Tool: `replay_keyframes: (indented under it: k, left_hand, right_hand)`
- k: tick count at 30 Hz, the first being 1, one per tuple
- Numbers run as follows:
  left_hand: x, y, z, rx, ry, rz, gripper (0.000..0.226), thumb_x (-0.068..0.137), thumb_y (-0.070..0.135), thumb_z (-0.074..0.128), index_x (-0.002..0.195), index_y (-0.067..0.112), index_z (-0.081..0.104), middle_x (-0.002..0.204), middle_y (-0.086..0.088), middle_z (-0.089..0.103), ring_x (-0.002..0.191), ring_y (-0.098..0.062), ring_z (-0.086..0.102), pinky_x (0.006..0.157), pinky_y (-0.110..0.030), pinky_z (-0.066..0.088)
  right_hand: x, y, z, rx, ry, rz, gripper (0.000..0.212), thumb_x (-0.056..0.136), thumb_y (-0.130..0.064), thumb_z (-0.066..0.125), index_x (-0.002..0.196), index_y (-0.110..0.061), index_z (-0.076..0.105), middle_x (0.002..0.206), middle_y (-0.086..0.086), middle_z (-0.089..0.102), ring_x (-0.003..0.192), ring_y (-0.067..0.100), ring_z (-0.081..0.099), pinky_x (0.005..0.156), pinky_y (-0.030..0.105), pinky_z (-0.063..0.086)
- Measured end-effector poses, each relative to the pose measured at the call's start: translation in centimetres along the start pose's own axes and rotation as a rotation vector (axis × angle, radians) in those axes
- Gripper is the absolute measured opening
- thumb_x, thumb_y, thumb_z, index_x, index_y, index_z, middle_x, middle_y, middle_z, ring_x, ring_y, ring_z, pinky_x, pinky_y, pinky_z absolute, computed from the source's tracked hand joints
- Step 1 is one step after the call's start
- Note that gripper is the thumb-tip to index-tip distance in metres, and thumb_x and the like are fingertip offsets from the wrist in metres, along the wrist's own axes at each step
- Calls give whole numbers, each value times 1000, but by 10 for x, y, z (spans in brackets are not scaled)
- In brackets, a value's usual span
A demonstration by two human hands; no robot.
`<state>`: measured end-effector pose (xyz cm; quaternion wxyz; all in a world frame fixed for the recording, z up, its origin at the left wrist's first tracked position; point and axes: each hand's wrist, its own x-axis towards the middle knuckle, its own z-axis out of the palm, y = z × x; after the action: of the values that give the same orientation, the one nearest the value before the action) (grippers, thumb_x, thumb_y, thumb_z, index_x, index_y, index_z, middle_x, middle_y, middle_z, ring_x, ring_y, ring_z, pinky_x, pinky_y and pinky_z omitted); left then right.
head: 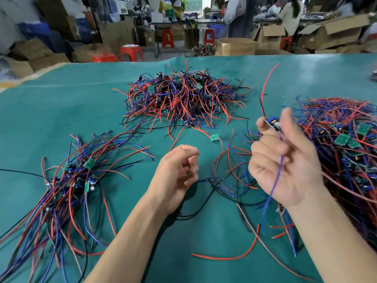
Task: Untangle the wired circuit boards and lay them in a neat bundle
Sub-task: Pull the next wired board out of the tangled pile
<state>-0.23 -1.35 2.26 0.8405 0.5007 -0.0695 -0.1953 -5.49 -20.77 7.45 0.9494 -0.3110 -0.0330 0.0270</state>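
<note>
Hands apart: right hand (pixel 285 160) pinches a board (pixel 272 122) with trailing wires, left hand (pixel 177 176) loosely curled, should comb them straight.

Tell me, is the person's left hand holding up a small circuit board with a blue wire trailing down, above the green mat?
Not quite: the head view shows the right hand pinching the small circuit board, its blue wire trailing down over the green mat. The left hand holds no board.

Single head view looks forward and down, close over table (pixel 61 99); background perhaps blurred.
</note>
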Motion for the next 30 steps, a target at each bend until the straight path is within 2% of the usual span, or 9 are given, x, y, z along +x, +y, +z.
replay_keyframes:
  k: [2, 5, 8, 9, 12, 17, 22, 25, 30]
  left_hand:
    - [-1, -2, 0, 59, -119, -27, 17, 75, 28, 71, 89, 19, 68, 80, 1, 62, 65, -10, 55, 54, -19, 38]
    - [-5, -3, 4, 83, -328, -120, 38, 92, 32, 56, 118, 7, 66, 108, -13, 71, 92, -21, 69, 74, -25, 53]
    - [-7, -1, 4, 131, -348, -166, 50, 95, 36, 53, 124, -4, 60, 113, -21, 69, 98, -27, 69, 81, -29, 56]
    - [-7, 0, 3, 138, -349, -165, 50, 96, 35, 54, 123, -7, 58, 113, -22, 69, 95, -27, 69, 80, -29, 56]
    - [-8, -2, 5, 113, -341, -166, 33, 93, 27, 60, 114, 1, 60, 102, -15, 70, 78, -21, 68, 70, -25, 56]
    - [-8, -7, 7, 143, -270, -130, 11, 91, 19, 66, 92, 9, 62, 86, -7, 69, 67, -14, 63, 59, -19, 52]
    - [-5, -11, 5, 162, -227, -108, 10, 91, 9, 62, 86, 1, 62, 78, -10, 67, 60, -12, 60, 55, -18, 49]
    - [-5, -9, 5, 174, -249, -114, 12, 88, 11, 64, 80, 3, 65, 71, -8, 66, 52, -10, 56, 48, -17, 44]
    - [-6, -8, 8, 237, -284, -128, 18, 85, 17, 65, 88, 1, 70, 60, -4, 61, 41, -7, 48, 37, -16, 35]
  right_hand:
    - [-1, 5, 1, -20, -72, 44, 37, 71, -36, 79, 93, -11, 63, 53, -3, 59, 35, 1, 35, 29, 10, 31]
    - [4, 29, 3, -422, 96, -17, 36, 60, -31, 84, 83, -11, 65, 65, 7, 59, 34, 2, 38, 29, 16, 33]
    - [8, 48, 0, -705, 222, -102, 44, 58, -33, 86, 86, -6, 66, 70, 31, 53, 33, 10, 35, 40, 22, 37]
    - [9, 49, -3, -726, 237, -113, 46, 56, -36, 86, 86, -6, 68, 74, 33, 54, 35, 12, 35, 37, 20, 33]
    - [11, 46, -9, -739, 265, -98, 35, 59, -42, 86, 74, -14, 71, 72, 19, 57, 42, 14, 44, 34, 20, 30]
    - [13, 50, -13, -693, 308, -49, 16, 93, -16, 70, 79, -9, 69, 65, 7, 59, 45, 11, 49, 34, 20, 32]
    - [13, 50, -15, -748, 330, -104, 6, 89, -7, 74, 84, -4, 75, 61, 3, 59, 47, 9, 51, 38, 18, 35]
    - [14, 48, -19, -804, 345, -144, 11, 87, -8, 77, 77, -6, 74, 56, 1, 57, 47, 10, 52, 38, 20, 37]
    - [20, 30, -33, -1036, 481, -372, 22, 86, -14, 80, 65, -19, 75, 48, 1, 60, 39, 13, 52, 37, 24, 41]
